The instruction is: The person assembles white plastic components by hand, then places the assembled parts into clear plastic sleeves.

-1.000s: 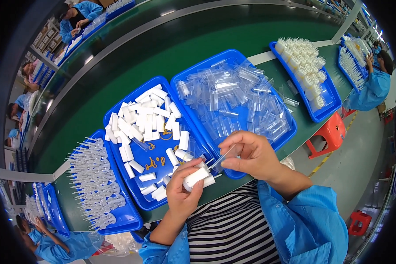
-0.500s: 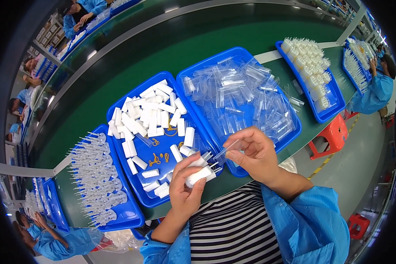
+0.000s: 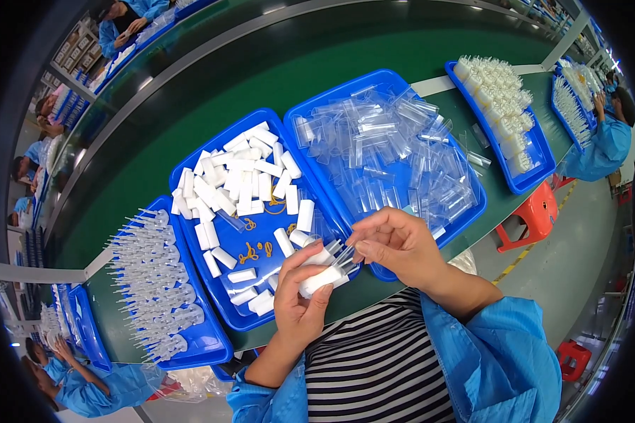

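My left hand [image 3: 295, 302] is closed around a few white plastic blocks [image 3: 321, 280] with thin pale stems sticking out toward the right. Between the thumb and fingers of my right hand [image 3: 402, 245] is a clear plastic sleeve [image 3: 343, 256]. Its near end meets the stems, and it seems to lie over at least one of them; how far on it sits is hard to make out. Both hands are above the near edge of a blue tray [image 3: 241, 326], which holds loose white blocks [image 3: 245, 190] and yellow rubber bands [image 3: 248, 254].
Adjoining on the right, another blue tray [image 3: 329, 98] holds a heap of clear sleeves [image 3: 374, 134]. White stemmed parts [image 3: 152, 282] fill a tray at the left; bundled translucent parts [image 3: 497, 106] stand in one at the far right. A red stool [image 3: 529, 218] is beside the green table.
My right hand has brought the clear sleeve leftward and down onto the stems of the white blocks. My left hand stays closed on the blocks, almost unmoved.
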A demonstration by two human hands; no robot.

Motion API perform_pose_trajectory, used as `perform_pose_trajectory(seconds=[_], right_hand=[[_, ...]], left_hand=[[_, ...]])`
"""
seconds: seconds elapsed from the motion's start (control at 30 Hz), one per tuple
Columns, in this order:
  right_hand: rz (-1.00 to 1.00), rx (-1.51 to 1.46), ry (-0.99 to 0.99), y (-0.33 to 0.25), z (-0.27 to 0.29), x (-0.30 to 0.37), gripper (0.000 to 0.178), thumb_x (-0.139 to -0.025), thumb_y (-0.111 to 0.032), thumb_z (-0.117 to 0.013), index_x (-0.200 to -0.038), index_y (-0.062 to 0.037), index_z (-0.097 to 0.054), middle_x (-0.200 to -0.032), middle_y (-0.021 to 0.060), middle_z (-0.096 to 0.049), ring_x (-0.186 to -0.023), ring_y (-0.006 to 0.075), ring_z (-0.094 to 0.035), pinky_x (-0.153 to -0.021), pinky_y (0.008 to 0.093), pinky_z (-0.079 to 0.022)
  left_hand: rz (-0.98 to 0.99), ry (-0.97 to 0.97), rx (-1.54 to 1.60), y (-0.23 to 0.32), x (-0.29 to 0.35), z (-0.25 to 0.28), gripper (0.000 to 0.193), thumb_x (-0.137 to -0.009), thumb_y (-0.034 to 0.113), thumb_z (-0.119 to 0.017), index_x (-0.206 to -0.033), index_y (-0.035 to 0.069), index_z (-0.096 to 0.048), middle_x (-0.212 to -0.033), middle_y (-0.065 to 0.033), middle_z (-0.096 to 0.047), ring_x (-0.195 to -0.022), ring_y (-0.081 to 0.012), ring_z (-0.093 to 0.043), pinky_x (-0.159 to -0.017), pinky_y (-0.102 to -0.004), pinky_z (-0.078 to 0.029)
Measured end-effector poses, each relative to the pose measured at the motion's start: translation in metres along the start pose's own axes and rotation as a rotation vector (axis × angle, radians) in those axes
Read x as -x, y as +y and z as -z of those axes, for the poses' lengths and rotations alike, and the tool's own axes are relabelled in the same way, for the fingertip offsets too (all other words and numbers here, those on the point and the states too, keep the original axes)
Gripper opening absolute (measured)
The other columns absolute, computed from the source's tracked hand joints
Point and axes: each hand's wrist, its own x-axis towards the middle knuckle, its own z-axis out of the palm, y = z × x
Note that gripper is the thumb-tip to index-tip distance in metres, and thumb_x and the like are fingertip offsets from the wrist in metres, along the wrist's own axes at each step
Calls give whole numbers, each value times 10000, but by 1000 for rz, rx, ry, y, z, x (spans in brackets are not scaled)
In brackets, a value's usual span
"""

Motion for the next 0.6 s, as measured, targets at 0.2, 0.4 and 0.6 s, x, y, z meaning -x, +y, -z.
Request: perform_pose_trajectory(seconds=[0.2,0.4,0.6], right_hand=[[-115,-214,-6,5,3,-2,188,-841,-42,-598,-1013,2,-535,-930,142,-635,-798,181,-633,-641,243,-486],[-74,-163,-6,7,-3,0,177,-835,-41,-607,-994,0,-538,-936,151,-637,-806,184,-634,-661,251,-488],[-85,-161,-2,9,-3,-1,184,-818,-16,-621,-979,7,-532,-953,167,-632,-827,186,-632,-703,267,-500]], left_hand=[[26,10,-30,0,1,0,204,-852,121,-579,-1024,50,-496,-1222,-175,-467,-1150,-293,-463,-961,-378,-354],[33,108,198,-11,2,-5,175,-837,92,-599,-981,21,-531,-1212,-176,-470,-1102,-260,-487,-942,-348,-367],[62,145,182,-11,2,-6,148,-835,63,-594,-961,20,-530,-1194,-175,-473,-1090,-254,-495,-940,-347,-370]])
